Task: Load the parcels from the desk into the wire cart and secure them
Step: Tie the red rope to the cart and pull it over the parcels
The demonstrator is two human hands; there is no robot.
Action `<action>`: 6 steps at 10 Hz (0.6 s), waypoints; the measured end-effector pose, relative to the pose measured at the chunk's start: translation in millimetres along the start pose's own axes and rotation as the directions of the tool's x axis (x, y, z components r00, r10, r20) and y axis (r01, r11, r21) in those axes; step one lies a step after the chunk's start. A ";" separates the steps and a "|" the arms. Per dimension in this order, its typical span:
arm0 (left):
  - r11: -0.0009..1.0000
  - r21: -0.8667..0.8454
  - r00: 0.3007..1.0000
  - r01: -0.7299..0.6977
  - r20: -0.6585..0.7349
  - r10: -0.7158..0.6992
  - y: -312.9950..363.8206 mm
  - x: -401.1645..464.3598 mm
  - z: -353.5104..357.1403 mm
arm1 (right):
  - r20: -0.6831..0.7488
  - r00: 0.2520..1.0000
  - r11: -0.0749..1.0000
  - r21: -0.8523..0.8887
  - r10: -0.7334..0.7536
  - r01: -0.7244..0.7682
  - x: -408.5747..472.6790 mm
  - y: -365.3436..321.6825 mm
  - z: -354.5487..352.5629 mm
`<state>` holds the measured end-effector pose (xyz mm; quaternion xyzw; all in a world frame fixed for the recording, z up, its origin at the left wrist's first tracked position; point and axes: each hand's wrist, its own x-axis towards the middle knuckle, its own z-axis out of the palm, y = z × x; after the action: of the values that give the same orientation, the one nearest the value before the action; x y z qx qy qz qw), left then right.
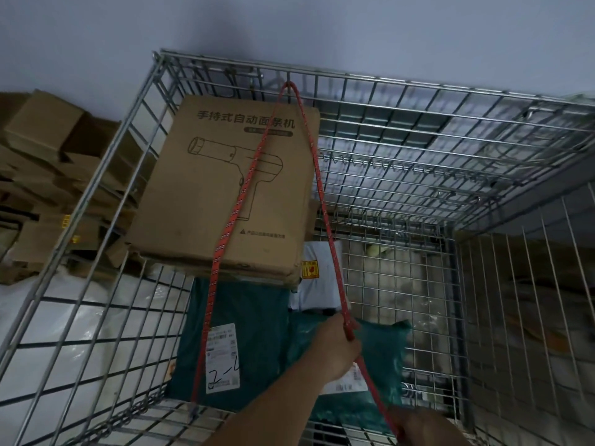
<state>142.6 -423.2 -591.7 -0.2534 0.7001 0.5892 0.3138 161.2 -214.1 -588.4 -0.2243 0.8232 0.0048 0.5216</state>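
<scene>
I look down into the wire cart [96, 194]. A large cardboard box [199, 201] printed with a handheld device lies on top of dark green mailer bags [244, 320] and a white mailer [322, 278]. A red rope [235, 217] loops over the cart's far top wire. One strand runs down over the box to the near rim. My left hand [335, 349] grips the other strand above a green bag [386, 352]. That strand continues down to my right hand [421, 428], which holds it at the frame's bottom edge.
Flattened and stacked cardboard boxes [45, 162] lie outside the cart on the left, with white plastic sheeting [64, 320] below them. Brown cartons [534, 304] show through the right wire wall. A pale wall [289, 24] stands behind the cart.
</scene>
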 end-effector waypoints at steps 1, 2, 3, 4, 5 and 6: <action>0.997 -0.056 0.997 0.057 0.048 -0.054 -13.4 8.2 1.8 | 0.127 0.991 0.993 0.106 0.045 -0.059 17.7 -1.2 11.7; 0.997 0.028 0.992 0.071 0.103 -0.073 -28.0 14.5 5.6 | 0.076 0.997 0.988 0.151 0.012 -0.024 32.5 -2.1 19.8; 0.994 0.021 0.986 0.109 0.127 -0.111 -37.7 18.0 14.6 | 0.142 0.988 0.983 0.163 0.063 -0.086 49.3 -5.2 25.7; 0.992 0.062 0.985 0.112 0.125 -0.119 -45.7 22.1 22.4 | 0.210 0.973 0.954 0.262 0.091 -0.146 54.2 -19.2 20.3; 0.989 0.100 0.984 0.108 0.131 -0.121 -57.3 27.7 23.8 | 0.215 0.972 0.942 0.299 0.089 -0.152 57.4 -28.7 15.4; 0.989 0.102 0.982 0.104 0.149 -0.119 -65.3 32.7 23.8 | 0.293 0.954 0.959 0.246 0.066 -0.143 66.6 -20.4 25.2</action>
<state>171.2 -410.9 -662.0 -0.2307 0.6853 0.5550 0.4112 166.8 -250.6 -652.7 -0.1055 0.7444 -0.0453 0.6578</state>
